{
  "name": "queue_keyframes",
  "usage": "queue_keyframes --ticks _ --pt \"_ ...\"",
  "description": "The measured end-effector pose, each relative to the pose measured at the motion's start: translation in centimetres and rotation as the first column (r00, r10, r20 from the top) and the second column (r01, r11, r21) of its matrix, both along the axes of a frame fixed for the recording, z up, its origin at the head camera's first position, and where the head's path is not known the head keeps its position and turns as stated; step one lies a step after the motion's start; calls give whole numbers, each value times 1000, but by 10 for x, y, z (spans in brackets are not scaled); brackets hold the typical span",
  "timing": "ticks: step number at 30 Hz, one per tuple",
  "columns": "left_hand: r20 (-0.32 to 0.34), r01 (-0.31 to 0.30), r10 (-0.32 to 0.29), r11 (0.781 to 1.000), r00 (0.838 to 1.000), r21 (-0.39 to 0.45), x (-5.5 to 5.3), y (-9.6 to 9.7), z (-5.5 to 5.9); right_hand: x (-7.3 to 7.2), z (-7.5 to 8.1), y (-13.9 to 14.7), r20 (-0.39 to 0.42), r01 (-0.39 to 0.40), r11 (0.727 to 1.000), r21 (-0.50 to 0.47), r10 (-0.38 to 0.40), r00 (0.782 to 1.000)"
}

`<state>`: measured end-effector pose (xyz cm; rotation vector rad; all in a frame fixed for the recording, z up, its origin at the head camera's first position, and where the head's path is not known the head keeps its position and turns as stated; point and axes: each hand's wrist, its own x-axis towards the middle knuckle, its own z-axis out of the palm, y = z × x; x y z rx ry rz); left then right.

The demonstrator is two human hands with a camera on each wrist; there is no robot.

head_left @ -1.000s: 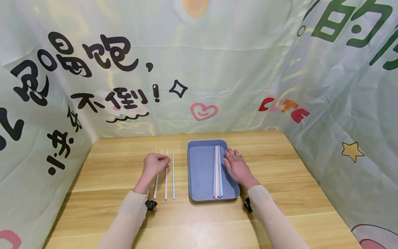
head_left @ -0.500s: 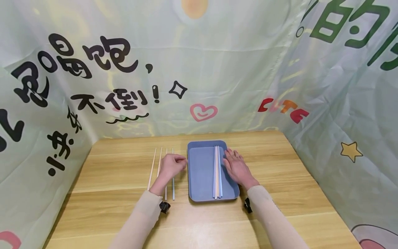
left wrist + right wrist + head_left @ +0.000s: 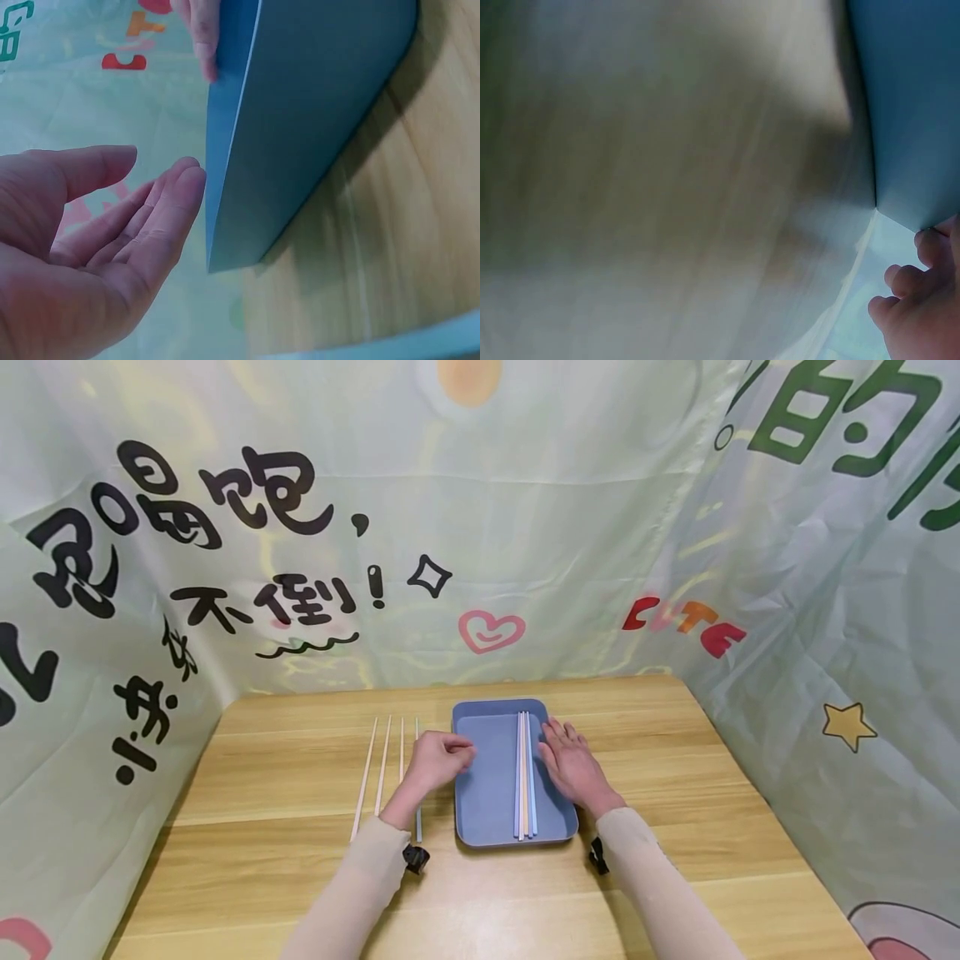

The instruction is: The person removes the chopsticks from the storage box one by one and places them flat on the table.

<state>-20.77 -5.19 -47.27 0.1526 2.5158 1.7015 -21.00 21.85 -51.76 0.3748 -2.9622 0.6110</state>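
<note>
My left hand is over the left rim of a blue-grey rectangular tray. In the left wrist view, its thumb stands apart from its loosely bent fingers, and nothing is between them. My right hand lies on the tray's right rim with its fingers stretched out. Inside the tray, along the right side, lies a bundle of pastel chopsticks. Left of the tray, several more chopsticks lie side by side on the table, partly hidden by my left hand and sleeve. The one nearest the tray is a pale blue chopstick.
The wooden table carries the tray near its middle. A printed cloth hangs behind the table and along both sides. Each wrist has a small black camera, such as the left wrist camera.
My left hand has moved right, from above the loose chopsticks to the tray's left rim, carrying nothing. My right hand has stayed on the right rim.
</note>
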Motion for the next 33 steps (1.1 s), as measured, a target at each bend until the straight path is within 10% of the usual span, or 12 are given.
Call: queue_keyframes --ticks 33 --pt "106 111 -110 994 988 -1 10 65 -26 -1 -4 1 -16 2 1000 -7 -2 1000"
